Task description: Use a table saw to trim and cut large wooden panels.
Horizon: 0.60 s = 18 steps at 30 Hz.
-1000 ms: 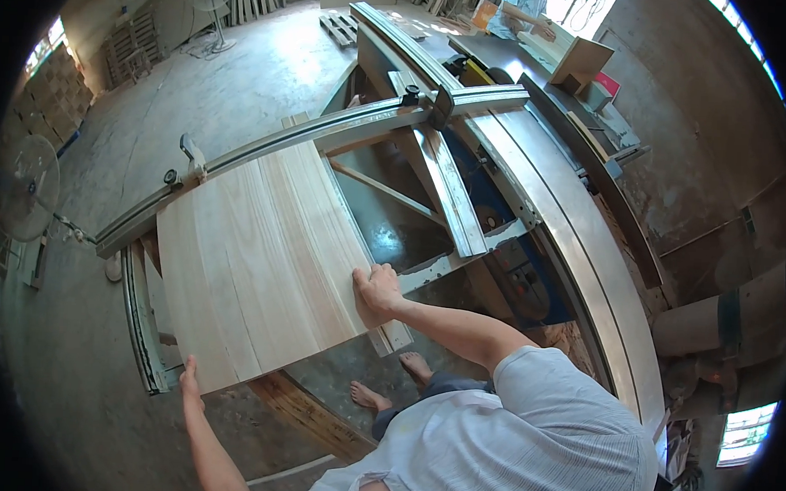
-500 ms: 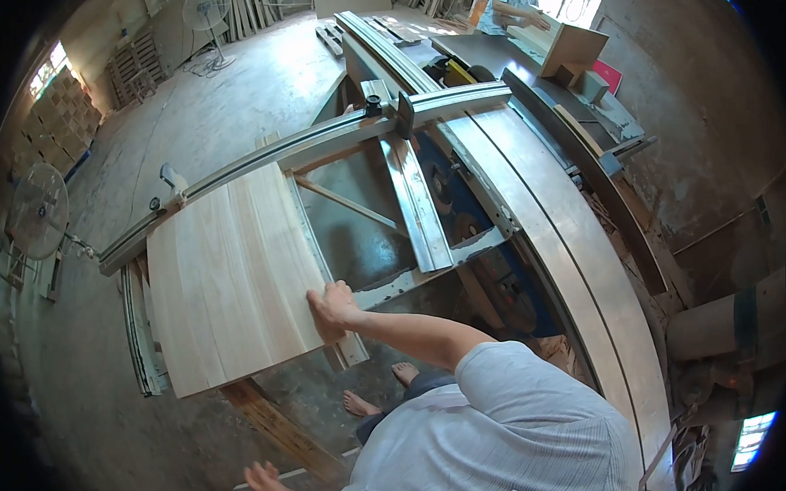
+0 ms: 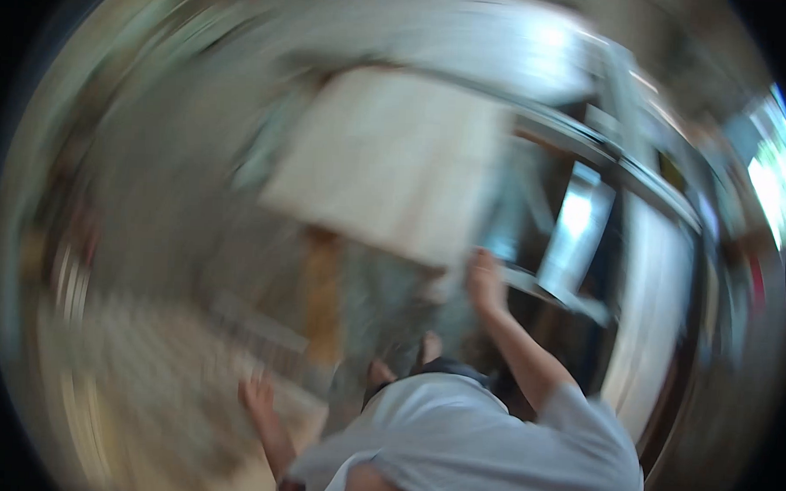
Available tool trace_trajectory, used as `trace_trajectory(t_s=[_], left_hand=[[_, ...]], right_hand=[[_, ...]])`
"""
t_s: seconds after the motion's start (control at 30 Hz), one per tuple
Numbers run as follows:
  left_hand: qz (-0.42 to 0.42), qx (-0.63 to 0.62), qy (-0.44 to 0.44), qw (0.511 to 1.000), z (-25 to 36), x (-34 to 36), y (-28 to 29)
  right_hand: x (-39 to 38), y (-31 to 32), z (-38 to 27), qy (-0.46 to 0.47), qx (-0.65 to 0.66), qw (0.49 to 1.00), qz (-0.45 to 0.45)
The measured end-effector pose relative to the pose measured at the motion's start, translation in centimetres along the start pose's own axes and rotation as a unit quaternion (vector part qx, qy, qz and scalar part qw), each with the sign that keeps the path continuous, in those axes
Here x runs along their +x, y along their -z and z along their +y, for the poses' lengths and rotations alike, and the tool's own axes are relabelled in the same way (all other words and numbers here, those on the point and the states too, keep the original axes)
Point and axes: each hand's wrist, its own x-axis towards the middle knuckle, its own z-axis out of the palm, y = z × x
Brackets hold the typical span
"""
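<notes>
Right arm (image 3: 528, 358) extended forward, right fingers (image 3: 483, 263) blurred; left forearm (image 3: 275, 442) lower, left fingers (image 3: 262, 387) slightly parted.

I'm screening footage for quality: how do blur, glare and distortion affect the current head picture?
In the head view, blur smears the wooden panel, leaving unclear whether the right hand touches it; in the head view, glare whitens part of the metal bar; also in the head view, the fisheye image has black corners.
</notes>
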Motion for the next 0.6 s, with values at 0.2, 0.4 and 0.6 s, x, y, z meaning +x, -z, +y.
trace_trajectory(t_s=[0.2, 0.4, 0.6], left_hand=[[-0.054, -0.23, -0.123, 0.964, 9.2, -2.0, 4.1], [0.148, -0.319, -0.15, 0.924, 8.4, -13.0, 13.9], [0.231, -0.452, -0.106, 0.855, 6.6, -18.2, 20.2]], right_hand=[[-12.2, -2.5, -7.7, 0.041, 0.299, 0.923, -0.239], [-17.6, -11.3, -16.1, 0.116, 0.178, 0.787, -0.579], [-24.3, -18.1, -23.8, 0.15, 0.107, 0.676, -0.714]])
